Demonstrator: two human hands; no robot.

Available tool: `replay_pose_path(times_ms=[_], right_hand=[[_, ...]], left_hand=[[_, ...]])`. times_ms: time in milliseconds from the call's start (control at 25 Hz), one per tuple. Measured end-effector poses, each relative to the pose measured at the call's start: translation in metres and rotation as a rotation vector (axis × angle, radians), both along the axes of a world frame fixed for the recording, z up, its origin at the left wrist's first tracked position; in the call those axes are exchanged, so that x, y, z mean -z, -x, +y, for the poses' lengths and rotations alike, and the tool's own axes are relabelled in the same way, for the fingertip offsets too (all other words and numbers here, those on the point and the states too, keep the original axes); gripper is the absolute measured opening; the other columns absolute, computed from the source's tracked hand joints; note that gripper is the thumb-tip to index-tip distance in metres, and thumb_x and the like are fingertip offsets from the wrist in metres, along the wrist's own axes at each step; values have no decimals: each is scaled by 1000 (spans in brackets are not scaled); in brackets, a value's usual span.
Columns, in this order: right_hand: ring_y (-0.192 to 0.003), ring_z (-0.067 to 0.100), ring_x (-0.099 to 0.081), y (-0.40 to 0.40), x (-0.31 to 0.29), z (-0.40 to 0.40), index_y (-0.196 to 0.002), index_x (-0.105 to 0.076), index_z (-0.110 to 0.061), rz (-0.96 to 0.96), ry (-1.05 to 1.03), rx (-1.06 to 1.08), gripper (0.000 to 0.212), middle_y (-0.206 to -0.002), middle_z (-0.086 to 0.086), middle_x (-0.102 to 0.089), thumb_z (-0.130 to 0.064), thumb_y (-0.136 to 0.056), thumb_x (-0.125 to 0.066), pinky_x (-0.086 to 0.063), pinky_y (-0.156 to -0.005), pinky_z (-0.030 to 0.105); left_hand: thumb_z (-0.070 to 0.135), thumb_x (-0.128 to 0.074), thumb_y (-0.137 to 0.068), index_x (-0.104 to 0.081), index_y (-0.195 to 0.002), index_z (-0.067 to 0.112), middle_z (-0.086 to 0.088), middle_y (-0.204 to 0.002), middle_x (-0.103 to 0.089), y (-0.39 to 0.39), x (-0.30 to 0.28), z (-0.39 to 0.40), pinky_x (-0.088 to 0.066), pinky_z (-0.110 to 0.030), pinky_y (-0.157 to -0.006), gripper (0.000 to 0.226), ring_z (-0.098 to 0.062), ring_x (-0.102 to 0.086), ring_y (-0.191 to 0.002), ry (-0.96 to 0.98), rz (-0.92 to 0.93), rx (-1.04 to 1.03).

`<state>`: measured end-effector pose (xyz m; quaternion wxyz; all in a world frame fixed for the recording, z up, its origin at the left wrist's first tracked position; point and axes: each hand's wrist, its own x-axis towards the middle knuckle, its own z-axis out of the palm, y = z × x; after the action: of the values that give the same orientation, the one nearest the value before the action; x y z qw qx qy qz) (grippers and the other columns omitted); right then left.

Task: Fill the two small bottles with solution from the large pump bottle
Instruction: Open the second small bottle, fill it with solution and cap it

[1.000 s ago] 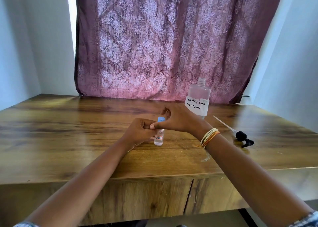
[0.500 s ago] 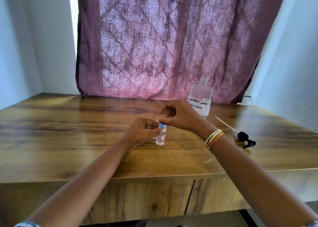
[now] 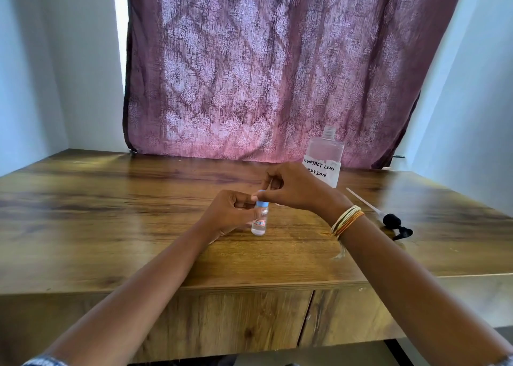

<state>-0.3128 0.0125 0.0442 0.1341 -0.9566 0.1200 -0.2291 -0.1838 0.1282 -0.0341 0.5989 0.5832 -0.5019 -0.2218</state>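
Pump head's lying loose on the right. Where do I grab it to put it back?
Grip the black pump head from above with the right hand. It lies flat on the table, its thin dip tube pointing towards the open large bottle.

My right hand covers the top of the blue cap and part of the big bottle's label, so it reads "CONTACT LENS ...LUTION". The tiny bottle's sticker is too small to read. A second small bottle isn't anywhere I can see.

Bare forearms, thread bracelets at right wrist
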Motion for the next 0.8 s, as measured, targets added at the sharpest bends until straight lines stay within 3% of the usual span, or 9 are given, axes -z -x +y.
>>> replay_pose_path(times_ms=[80,200,280,360,440,520,600,680,800], right_hand=[[-67,3,-62,0,0,2,-91,-73,-11,-14,-38,-17,24,-75,0,-70,-30,-78,-78,-48,-63,18],[-95,10,-70,4,-5,3,-108,-72,-6,6,-208,-140,30,-101,7,-75,3,-80,-65,-56,-87,21],[-92,9,-71,5,-6,2,-103,-74,-7,7,-193,-133,25,-98,7,-76,3,-80,-67,-57,-85,23],[-71,0,-67,2,-3,1,-94,-76,-11,-12,-138,-68,14,-81,3,-75,-13,-80,-75,-55,-69,23],[-58,-2,-59,-2,-1,2,-95,-75,-13,-10,-105,-25,19,-71,3,-70,-24,-79,-78,-46,-61,22],[-76,2,-66,-1,-1,2,-108,-72,-15,29,-137,-68,29,-86,4,-74,-19,-80,-77,-53,-72,22],[-98,10,-69,2,-4,1,-118,-68,-10,73,-243,-134,39,-105,7,-74,-1,-80,-72,-56,-88,22],[-103,12,-69,5,-4,0,-116,-68,-4,74,-290,-145,38,-110,10,-73,10,-81,-67,-55,-92,22],[-99,9,-70,4,-2,0,-108,-72,-4,17,-266,-134,31,-107,9,-75,8,-79,-71,-56,-89,21]], left_hand=[[10,-78,-77,-75,-96,5,-19,-92,-74,0,0,0,-59,-33,-68,20,-14,-70,-78,-3,1,-8],[12,-78,-77,-75,-98,8,-14,-94,-76,0,0,0,-60,-39,-74,22,-18,-71,-80,-26,21,12],[10,-78,-77,-75,-97,9,-12,-92,-76,0,-1,0,-59,-35,-72,21,-16,-71,-78,-20,19,17],[9,-78,-76,-76,-95,11,-12,-91,-76,0,-1,0,-60,-33,-71,19,-15,-71,-78,-8,9,15],[10,-79,-76,-75,-96,9,-16,-95,-76,-1,1,-1,-60,-39,-75,20,-18,-72,-82,-12,14,10],[11,-79,-76,-75,-96,6,-14,-93,-76,-1,1,-1,-60,-41,-76,21,-16,-71,-79,-20,27,10],[12,-79,-76,-76,-96,10,-6,-85,-77,0,1,-1,-59,-34,-72,20,-10,-70,-75,-25,22,7],[12,-79,-76,-76,-95,13,2,-81,-76,0,0,-1,-59,-26,-68,19,-5,-70,-73,-26,3,-5],[11,-79,-75,-77,-95,12,11,-76,-75,-1,0,-4,-51,-15,-61,20,2,-67,-70,-12,-46,-39]])
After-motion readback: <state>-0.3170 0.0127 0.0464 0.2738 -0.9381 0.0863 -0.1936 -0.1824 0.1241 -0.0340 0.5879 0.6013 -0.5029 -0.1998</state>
